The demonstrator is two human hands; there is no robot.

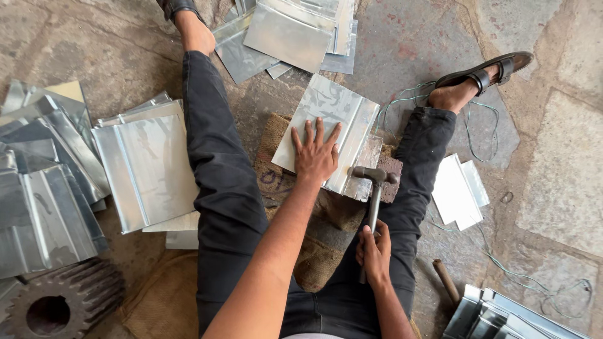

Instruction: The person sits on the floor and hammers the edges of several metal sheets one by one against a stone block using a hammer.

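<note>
left hand (316,154): flat, fingers spread wide, palm pressing down on a shiny sheet-metal panel (333,119); it grips nothing.

right hand (374,252): fingers curled tight round the lower handle of a hammer (374,194); the hammer's dark steel head rests at the panel's folded near-right edge.

sheet-metal panel: rectangular, bright, with a raised fold along its right side; lies between the person's outstretched legs, over a brown burlap sack (326,220) and a dark stone block (391,177), which shows just beside the hammer head.

legs: in dark trousers, spread to either side of the work; the right foot wears a black sandal (487,72).

stack of folded panels (147,166): just outside the left leg, on the stone floor (553,157).

further heap of bent sheets (44,188): far left, overlapping.

flat sheets (292,31): piled at the top, beyond the work.

two small white sheets (460,190): right of the right leg.

green wire (483,119): looped loosely on the floor near the sandal.

toothed gear wheel (59,304): bottom left corner.

wooden handle (446,280): lying near a further stack of panels (509,317), bottom right.
</note>
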